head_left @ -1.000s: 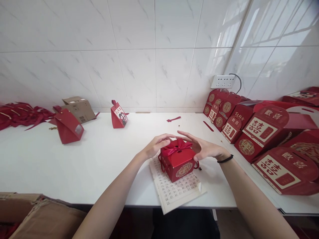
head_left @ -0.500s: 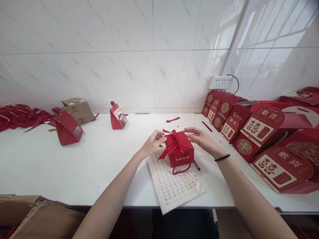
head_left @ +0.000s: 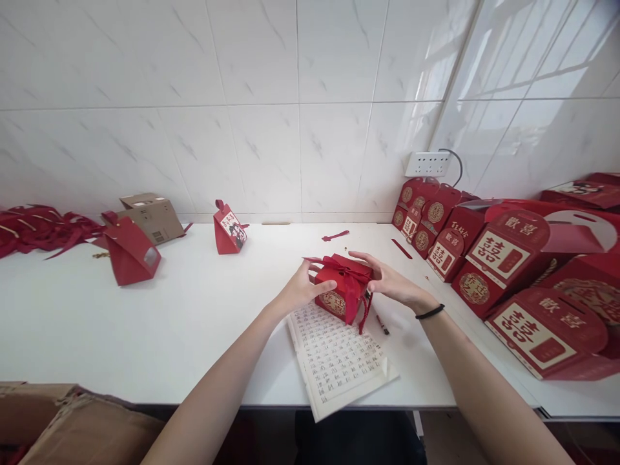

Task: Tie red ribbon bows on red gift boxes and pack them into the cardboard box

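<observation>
A red gift box (head_left: pixel 332 301) with a ribbon bow (head_left: pixel 349 274) on its lid and a cord handle (head_left: pixel 364 313) sits at the top of a handwritten notebook (head_left: pixel 346 361). Its side with a gold round emblem faces front left. My left hand (head_left: pixel 305 284) grips the box's left side, thumb across the front edge and fingers behind. On the opposite side, my right hand (head_left: pixel 385 278) holds the right end, thumb near the handle and fingers at the back. A pen (head_left: pixel 382 324) lies beside the notebook, just right of the box.
Several printed red boxes (head_left: pixel 520 258) crowd the right side below a power strip (head_left: pixel 427 164). Two small red triangular boxes (head_left: pixel 130 250), a brown carton (head_left: pixel 157 219) and a ribbon pile (head_left: pixel 41 229) occupy the left. Ribbon scraps (head_left: pixel 335 236) lie near the wall. An open cardboard box (head_left: pixel 97 426) stands front left.
The box has turned, so the handle side now points right and the emblem side shows at front left. My hands have closed in on its sides from beside it.
</observation>
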A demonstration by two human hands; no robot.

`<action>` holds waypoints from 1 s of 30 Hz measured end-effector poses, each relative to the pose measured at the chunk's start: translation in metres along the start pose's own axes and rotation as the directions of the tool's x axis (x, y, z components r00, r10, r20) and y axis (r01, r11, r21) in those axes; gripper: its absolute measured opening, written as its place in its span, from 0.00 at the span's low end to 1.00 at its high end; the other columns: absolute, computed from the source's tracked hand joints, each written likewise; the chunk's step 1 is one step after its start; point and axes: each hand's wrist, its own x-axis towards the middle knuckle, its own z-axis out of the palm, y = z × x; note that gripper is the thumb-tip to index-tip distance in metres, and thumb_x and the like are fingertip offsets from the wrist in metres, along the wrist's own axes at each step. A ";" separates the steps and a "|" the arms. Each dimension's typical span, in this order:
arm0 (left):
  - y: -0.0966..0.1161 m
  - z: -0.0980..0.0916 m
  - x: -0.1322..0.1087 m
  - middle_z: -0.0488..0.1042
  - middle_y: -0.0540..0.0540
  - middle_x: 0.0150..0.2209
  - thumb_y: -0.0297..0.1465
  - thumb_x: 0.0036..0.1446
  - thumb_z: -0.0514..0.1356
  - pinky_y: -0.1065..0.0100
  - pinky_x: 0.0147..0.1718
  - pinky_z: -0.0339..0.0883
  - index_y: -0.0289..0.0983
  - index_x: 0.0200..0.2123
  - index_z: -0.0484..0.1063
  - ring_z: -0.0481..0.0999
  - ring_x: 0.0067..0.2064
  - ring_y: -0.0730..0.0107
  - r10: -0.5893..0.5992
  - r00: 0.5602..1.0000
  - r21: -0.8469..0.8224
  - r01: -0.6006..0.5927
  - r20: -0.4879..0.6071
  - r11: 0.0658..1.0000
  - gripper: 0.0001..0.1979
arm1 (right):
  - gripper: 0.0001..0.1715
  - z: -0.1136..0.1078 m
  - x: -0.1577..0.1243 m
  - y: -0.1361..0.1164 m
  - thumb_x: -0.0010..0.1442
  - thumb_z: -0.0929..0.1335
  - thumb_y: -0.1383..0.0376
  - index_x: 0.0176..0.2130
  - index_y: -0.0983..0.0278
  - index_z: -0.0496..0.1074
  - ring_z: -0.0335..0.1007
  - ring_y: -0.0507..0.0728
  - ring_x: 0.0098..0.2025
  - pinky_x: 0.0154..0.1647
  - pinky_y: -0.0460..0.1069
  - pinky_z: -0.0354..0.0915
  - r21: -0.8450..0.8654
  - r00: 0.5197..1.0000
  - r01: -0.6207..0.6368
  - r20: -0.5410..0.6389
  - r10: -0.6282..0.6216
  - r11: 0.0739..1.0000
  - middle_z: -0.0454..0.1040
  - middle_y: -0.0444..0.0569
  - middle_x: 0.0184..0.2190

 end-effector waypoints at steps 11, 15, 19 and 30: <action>0.000 0.005 -0.008 0.64 0.37 0.54 0.34 0.38 0.70 0.54 0.44 0.67 0.45 0.62 0.42 0.72 0.47 0.55 0.059 0.963 -0.184 -0.010 0.263 0.983 0.52 | 0.36 0.004 -0.001 0.007 0.58 0.62 0.45 0.60 0.55 0.52 0.59 0.63 0.57 0.57 0.62 0.56 0.075 0.999 0.007 0.050 -0.010 0.997 0.61 0.53 0.57; 0.004 0.011 -0.009 0.61 0.38 0.55 0.34 0.38 0.70 0.55 0.48 0.65 0.42 0.60 0.44 0.70 0.50 0.56 0.206 0.976 -0.075 -0.201 0.068 0.977 0.50 | 0.40 0.012 0.002 0.006 0.55 0.64 0.43 0.60 0.56 0.52 0.59 0.64 0.56 0.57 0.61 0.57 -0.010 0.986 0.122 -0.114 -0.122 0.993 0.62 0.53 0.56; 0.004 0.010 -0.009 0.60 0.40 0.54 0.35 0.37 0.70 0.52 0.49 0.63 0.44 0.61 0.42 0.68 0.50 0.55 0.250 0.968 0.151 -0.245 -0.013 0.958 0.52 | 0.57 0.018 0.004 0.006 0.46 0.71 0.46 0.64 0.56 0.42 0.53 0.65 0.60 0.59 0.59 0.54 -0.202 0.969 0.147 -0.165 -0.182 0.968 0.55 0.54 0.59; 0.012 -0.028 -0.002 0.66 0.41 0.51 0.42 0.50 0.54 0.58 0.46 0.64 0.38 0.57 0.60 0.68 0.44 0.60 0.129 0.972 -0.321 -0.061 0.195 0.945 0.31 | 0.66 0.021 0.004 0.007 0.45 0.75 0.58 0.65 0.56 0.30 0.59 0.65 0.56 0.58 0.63 0.54 -0.269 0.985 0.111 -0.098 -0.142 0.957 0.58 0.56 0.57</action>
